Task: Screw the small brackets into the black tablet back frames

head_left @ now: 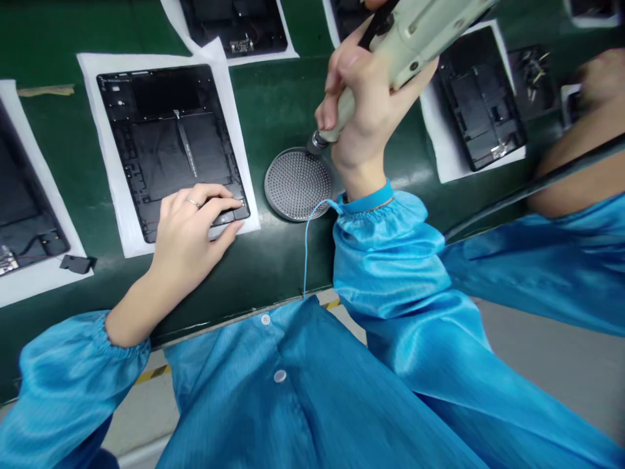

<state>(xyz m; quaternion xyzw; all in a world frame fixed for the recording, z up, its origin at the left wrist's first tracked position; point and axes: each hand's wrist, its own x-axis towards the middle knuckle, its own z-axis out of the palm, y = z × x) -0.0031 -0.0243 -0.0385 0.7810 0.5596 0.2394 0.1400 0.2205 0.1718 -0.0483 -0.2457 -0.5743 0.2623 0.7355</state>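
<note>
My right hand (364, 104) is wrapped round a pale green electric screwdriver (420, 39), held tilted. The screwdriver's metal nose points down at the far right rim of a round grey dish (299, 184) with a surface of many small holes; its very tip is hard to make out. My left hand (188, 225) lies over the near edge of an opened black tablet housing (161, 146), its index fingertip at the near right corner and its thumb apart beside the edge. Under the tablet lies a white sheet (100, 150).
More opened tablets lie on white sheets, at left (24, 195), at the back (234, 23) and at right (481, 98). A small black block (77, 263) sits at left. Another person's arm (586, 143) reaches in at right, beside a dark cable (537, 179). A blue wrist cord (306, 251) hangs from my right cuff.
</note>
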